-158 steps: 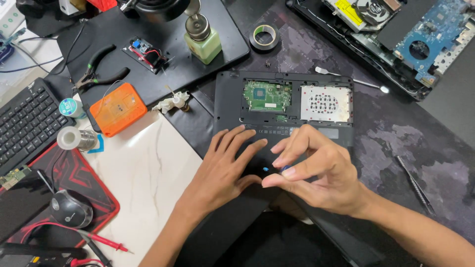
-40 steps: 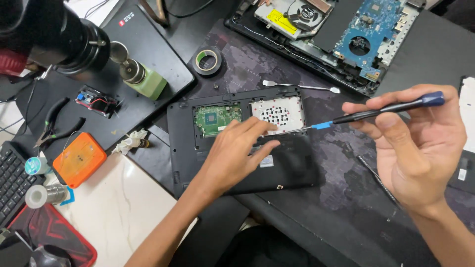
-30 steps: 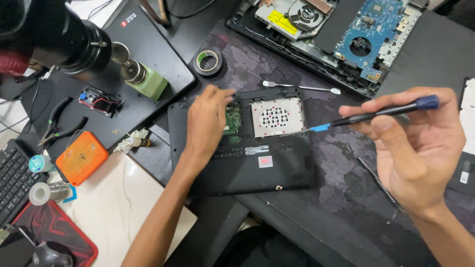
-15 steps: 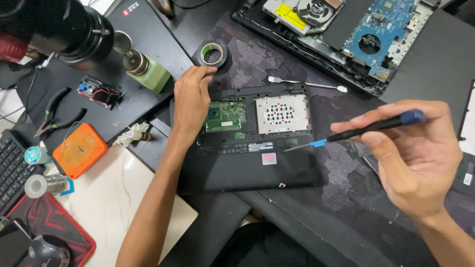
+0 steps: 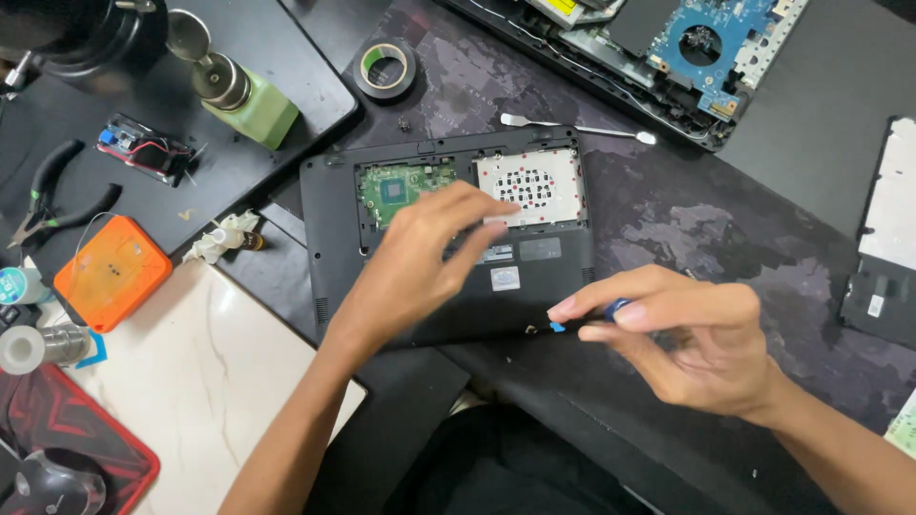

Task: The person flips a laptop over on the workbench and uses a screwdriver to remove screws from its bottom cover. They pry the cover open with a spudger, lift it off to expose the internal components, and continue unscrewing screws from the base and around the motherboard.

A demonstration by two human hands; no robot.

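On the dark mat, the upturned laptop base [image 5: 448,238] lies under the flat, open left hand [image 5: 420,262] while the right hand [image 5: 687,343] pinches a blue-tipped screwdriver [image 5: 582,317] at its near edge — apparently unscrewing, needing steady downward pressure.

I see a black laptop base [image 5: 429,305] with a green circuit board [image 5: 396,186] (white perforated plate [image 5: 530,181] beside it), and an orange case [image 5: 112,272].

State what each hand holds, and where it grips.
Right hand: blue-tipped screwdriver, pinched along its handle. Left hand holds nothing, resting on the laptop base.
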